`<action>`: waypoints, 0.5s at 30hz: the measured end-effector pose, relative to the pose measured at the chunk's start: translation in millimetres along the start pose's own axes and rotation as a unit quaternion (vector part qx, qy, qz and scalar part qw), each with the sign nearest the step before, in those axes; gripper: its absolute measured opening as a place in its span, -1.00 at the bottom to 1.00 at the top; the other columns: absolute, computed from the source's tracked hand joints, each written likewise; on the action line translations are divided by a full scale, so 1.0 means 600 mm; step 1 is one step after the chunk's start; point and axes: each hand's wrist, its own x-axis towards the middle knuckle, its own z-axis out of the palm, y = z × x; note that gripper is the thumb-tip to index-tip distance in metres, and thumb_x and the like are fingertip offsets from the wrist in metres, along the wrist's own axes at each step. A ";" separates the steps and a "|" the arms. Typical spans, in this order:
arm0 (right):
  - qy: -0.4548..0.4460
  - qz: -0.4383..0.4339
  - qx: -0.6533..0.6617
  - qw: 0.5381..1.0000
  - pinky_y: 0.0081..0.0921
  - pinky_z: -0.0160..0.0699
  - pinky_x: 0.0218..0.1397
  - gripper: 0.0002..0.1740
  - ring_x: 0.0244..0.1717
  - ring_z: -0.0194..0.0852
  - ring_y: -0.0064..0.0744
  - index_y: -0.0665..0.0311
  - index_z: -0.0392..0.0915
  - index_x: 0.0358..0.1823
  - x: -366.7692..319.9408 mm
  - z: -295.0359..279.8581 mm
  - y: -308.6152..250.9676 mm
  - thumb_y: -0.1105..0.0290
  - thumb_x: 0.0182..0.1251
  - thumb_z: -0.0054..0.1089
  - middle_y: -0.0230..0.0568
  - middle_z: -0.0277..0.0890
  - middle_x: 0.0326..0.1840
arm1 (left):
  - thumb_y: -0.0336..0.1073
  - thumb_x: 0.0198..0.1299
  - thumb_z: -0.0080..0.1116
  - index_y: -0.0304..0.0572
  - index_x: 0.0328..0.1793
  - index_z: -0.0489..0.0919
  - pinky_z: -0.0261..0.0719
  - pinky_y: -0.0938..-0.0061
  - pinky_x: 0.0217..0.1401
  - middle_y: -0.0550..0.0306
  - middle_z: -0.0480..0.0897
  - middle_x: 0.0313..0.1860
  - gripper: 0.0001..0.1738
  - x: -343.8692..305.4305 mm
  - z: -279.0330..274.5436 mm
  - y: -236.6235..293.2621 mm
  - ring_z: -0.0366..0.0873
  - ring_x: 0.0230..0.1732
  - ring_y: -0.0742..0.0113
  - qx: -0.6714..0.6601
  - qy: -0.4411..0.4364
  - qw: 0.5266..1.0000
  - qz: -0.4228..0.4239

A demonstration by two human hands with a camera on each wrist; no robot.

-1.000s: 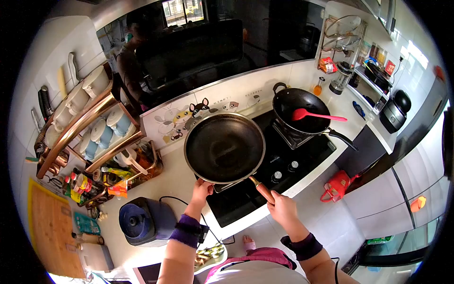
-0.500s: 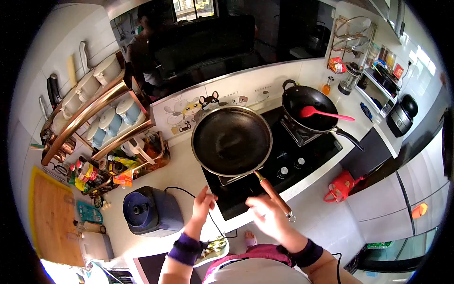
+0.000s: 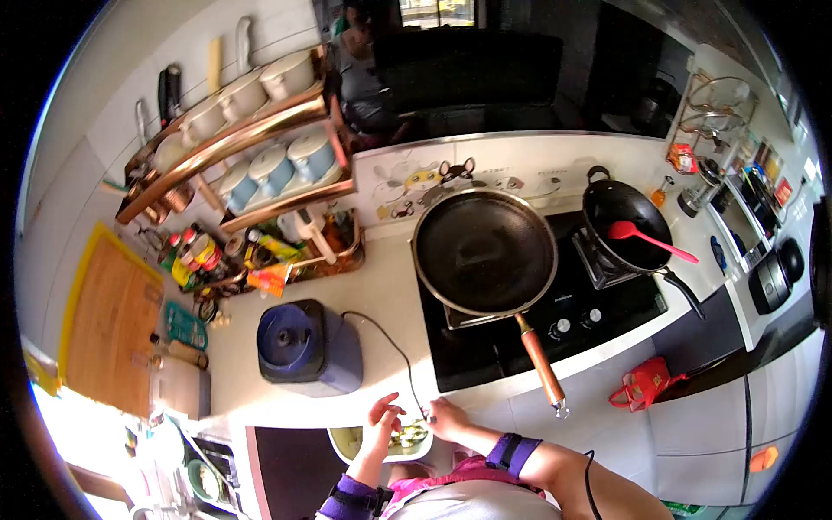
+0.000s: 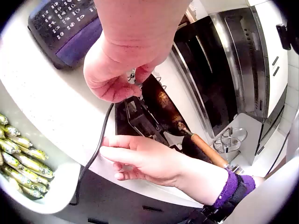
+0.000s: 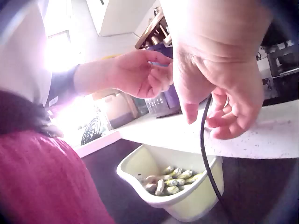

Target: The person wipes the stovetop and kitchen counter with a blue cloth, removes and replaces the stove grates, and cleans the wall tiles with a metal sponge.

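Note:
My right hand (image 3: 448, 419) is at the counter's front edge, its curled fingers and thumb around a black cord (image 5: 204, 140). The cord runs from a dark blue boxy appliance (image 3: 312, 351) with a round top and a panel of white symbols. Just left of it hovers my left hand (image 3: 381, 425), fingers loosely curled and holding nothing. Below both hands, a pale green tub (image 5: 187, 205) contains several long, shiny yellow-green pieces (image 4: 23, 163). A large frying pan (image 3: 485, 251) sits on the stove, its wooden handle (image 3: 539, 360) pointing towards me.
A black wok (image 3: 637, 212) with a red spatula (image 3: 650, 239) stands on the right burner. Left of the stove are a copper-coloured rack (image 3: 225, 143) with lidded pots, seasoning bottles (image 3: 199, 251) and a wooden board (image 3: 113, 321). A red bag (image 3: 643, 384) lies lower right.
Both hands have left the frying pan and come down to the counter's edge; the right has reached the cord. The pan stays on the stove. The head view has swung left.

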 end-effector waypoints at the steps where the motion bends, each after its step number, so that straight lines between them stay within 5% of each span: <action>1: 0.006 0.016 -0.001 1.000 -0.26 0.57 0.06 -0.64 0.00 0.57 -0.16 0.15 0.57 -0.05 -0.001 -0.006 -0.010 0.12 0.24 0.30 -0.19 0.56 -0.17 | -0.44 0.33 0.02 -0.26 0.29 0.54 0.43 0.65 -0.44 0.07 0.69 -0.25 -0.59 -0.008 -0.005 -0.002 0.43 -0.52 0.56 -0.010 -0.009 1.000 -0.004; 3: 0.026 -0.002 -0.025 0.999 -0.24 0.58 0.04 -0.75 0.00 0.60 -0.18 0.16 0.58 -0.12 -0.009 -0.008 -0.016 0.17 0.32 0.21 -0.18 0.58 -0.14 | -0.42 0.34 0.03 -0.23 0.29 0.54 0.43 0.66 -0.42 0.10 0.69 -0.25 -0.60 -0.031 -0.011 -0.003 0.44 -0.49 0.57 0.019 -0.005 1.000 -0.018; 8: -0.030 0.060 0.197 0.978 -0.38 0.58 -0.20 -0.78 -0.29 0.71 -0.29 0.28 0.33 0.02 -0.022 -0.014 -0.030 0.28 0.56 -0.03 -0.19 0.69 -0.36 | -0.41 0.38 0.06 -0.20 0.31 0.53 0.56 0.62 -0.26 0.20 0.71 -0.22 -0.61 -0.080 -0.059 -0.024 0.54 -0.39 0.54 0.097 -0.045 0.993 -0.053; 9: -0.022 0.029 0.193 0.981 -0.43 0.64 -0.27 -0.81 -0.32 0.71 -0.35 0.26 0.32 0.02 -0.013 -0.001 -0.016 0.29 0.60 -0.08 -0.18 0.68 -0.35 | -0.45 0.34 0.12 -0.18 0.38 0.47 0.60 0.56 -0.14 0.18 0.71 -0.11 -0.53 -0.090 -0.070 -0.028 0.60 -0.25 0.48 0.106 -0.069 0.990 -0.059; 11: -0.106 0.125 0.383 0.909 -0.41 0.72 -0.33 -0.78 -0.39 0.71 -0.32 0.24 0.31 0.02 -0.018 -0.049 -0.066 0.24 0.62 -0.09 -0.18 0.64 -0.34 | -0.41 0.31 0.21 -0.16 0.51 0.33 0.59 0.43 0.10 0.09 0.64 0.17 -0.36 -0.108 -0.093 -0.058 0.61 0.01 0.37 0.106 -0.112 0.987 -0.035; 13: -0.117 0.166 0.419 0.885 -0.32 0.79 -0.37 -0.75 -0.43 0.71 -0.27 0.21 0.31 0.03 -0.021 -0.107 -0.139 0.18 0.62 -0.07 -0.18 0.60 -0.33 | -0.48 0.26 0.23 -0.07 0.66 0.08 0.43 0.30 0.40 0.01 0.38 0.48 -0.13 -0.133 -0.098 -0.063 0.36 0.42 0.20 0.124 -0.173 0.977 -0.021; 15: -0.158 0.158 0.513 0.829 -0.31 0.81 -0.34 -0.67 -0.37 0.74 -0.19 0.19 0.30 0.12 -0.014 -0.137 -0.179 0.11 0.61 -0.05 -0.18 0.59 -0.28 | -0.44 0.26 0.23 -0.07 0.67 0.06 0.28 0.26 0.52 -0.02 0.29 0.54 -0.11 -0.159 -0.101 -0.046 0.23 0.52 0.18 0.133 -0.241 0.961 0.034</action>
